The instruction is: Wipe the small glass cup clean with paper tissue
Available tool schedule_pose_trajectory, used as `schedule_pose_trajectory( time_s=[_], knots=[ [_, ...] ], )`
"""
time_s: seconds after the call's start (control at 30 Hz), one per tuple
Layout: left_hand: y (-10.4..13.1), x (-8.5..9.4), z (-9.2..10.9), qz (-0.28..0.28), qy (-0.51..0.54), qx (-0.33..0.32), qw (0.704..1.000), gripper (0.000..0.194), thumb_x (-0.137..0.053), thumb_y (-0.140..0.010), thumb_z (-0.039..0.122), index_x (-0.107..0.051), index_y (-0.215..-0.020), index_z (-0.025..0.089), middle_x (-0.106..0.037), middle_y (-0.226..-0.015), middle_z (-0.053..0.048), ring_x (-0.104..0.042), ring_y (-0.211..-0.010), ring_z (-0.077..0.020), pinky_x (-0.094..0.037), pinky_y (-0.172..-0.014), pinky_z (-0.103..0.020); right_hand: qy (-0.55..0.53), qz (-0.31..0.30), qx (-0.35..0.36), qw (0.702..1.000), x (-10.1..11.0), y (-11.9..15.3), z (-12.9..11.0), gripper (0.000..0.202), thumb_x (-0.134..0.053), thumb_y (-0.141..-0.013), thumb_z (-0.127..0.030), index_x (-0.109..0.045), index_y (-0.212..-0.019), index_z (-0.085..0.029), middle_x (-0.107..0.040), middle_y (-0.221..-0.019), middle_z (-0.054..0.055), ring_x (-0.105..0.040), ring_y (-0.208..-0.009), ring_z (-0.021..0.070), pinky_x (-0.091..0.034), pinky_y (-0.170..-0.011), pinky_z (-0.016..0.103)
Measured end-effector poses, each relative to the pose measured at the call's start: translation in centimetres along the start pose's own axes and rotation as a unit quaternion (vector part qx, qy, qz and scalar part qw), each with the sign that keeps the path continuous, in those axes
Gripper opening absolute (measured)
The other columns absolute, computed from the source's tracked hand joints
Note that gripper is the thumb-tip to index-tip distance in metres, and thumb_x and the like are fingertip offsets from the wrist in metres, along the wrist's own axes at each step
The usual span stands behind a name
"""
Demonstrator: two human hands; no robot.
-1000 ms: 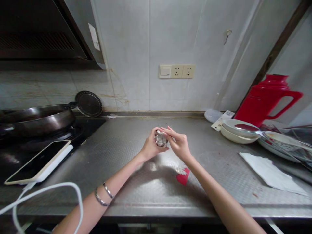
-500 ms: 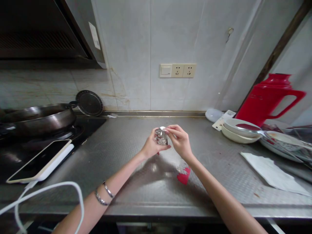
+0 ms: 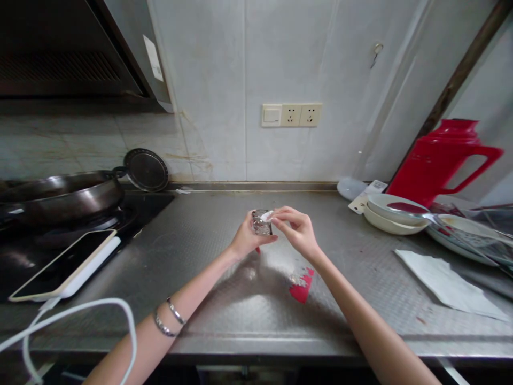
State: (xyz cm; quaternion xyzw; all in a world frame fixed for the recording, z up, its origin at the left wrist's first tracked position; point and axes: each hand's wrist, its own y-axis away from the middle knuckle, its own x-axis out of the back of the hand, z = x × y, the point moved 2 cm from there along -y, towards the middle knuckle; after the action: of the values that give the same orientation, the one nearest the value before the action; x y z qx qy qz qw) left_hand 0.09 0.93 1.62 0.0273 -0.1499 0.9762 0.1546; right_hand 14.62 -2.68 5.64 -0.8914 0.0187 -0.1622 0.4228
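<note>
Glass cup sits in the left hand's grip above mid-worktop; the right hand's pinched white wad has slipped from rim to apparently the side.

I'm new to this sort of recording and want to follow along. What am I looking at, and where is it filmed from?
There is no machine here: you see a person's two bare hands. Every picture comes from one camera worn on the head, looking forward and down. The left hand holds a small clear container; the right hand pinches a small white scrap by it. Whether they touch is hard to tell. On the metal counter lie a ragged red piece and, further right, a white sheet. Bowls and a red flask stand at the far right; a phone and a pan are at the left.
</note>
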Motion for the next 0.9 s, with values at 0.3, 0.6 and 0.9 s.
schedule_pose_trajectory(
  time_s=[0.3,0.6,0.9],
  knots=[
    [0.5,-0.7,-0.7,0.045,-0.171,-0.021,0.984,0.081,-0.084,-0.047,0.032,-0.044,-0.116,0.019,-0.063,-0.087,-0.002,-0.06,-0.069,-0.0168,-0.047,-0.057,-0.027,0.105,0.063,0.089,0.988,-0.6,0.4,0.1,0.02,-0.051,-0.09,-0.022,-0.071,-0.093,-0.023,-0.071,-0.098,0.008,-0.065,-0.093,0.0204,-0.053,-0.084,0.037],
    [0.7,-0.8,-0.5,0.049,-0.209,-0.05,0.975,0.075,-0.08,-0.052,0.03,-0.043,-0.116,0.018,-0.066,-0.099,-0.006,-0.064,-0.079,-0.0204,-0.05,-0.062,-0.028,0.128,-0.053,0.172,0.975,-1.5,0.9,-0.4,0.024,-0.05,-0.088,-0.013,-0.07,-0.099,-0.021,-0.073,-0.089,0.006,-0.065,-0.092,0.0201,-0.054,-0.079,0.036],
    [0.3,-0.3,-0.8,0.03,-0.152,0.031,0.988,0.081,-0.082,-0.053,0.036,-0.042,-0.122,0.019,-0.067,-0.09,-0.006,-0.062,-0.063,-0.0157,-0.042,-0.038,-0.019,0.07,-0.025,0.066,0.995,-0.8,0.4,-1.3,0.017,-0.055,-0.088,-0.022,-0.073,-0.089,-0.023,-0.073,-0.085,0.005,-0.066,-0.081,0.0181,-0.051,-0.074,0.033]
  ],
)
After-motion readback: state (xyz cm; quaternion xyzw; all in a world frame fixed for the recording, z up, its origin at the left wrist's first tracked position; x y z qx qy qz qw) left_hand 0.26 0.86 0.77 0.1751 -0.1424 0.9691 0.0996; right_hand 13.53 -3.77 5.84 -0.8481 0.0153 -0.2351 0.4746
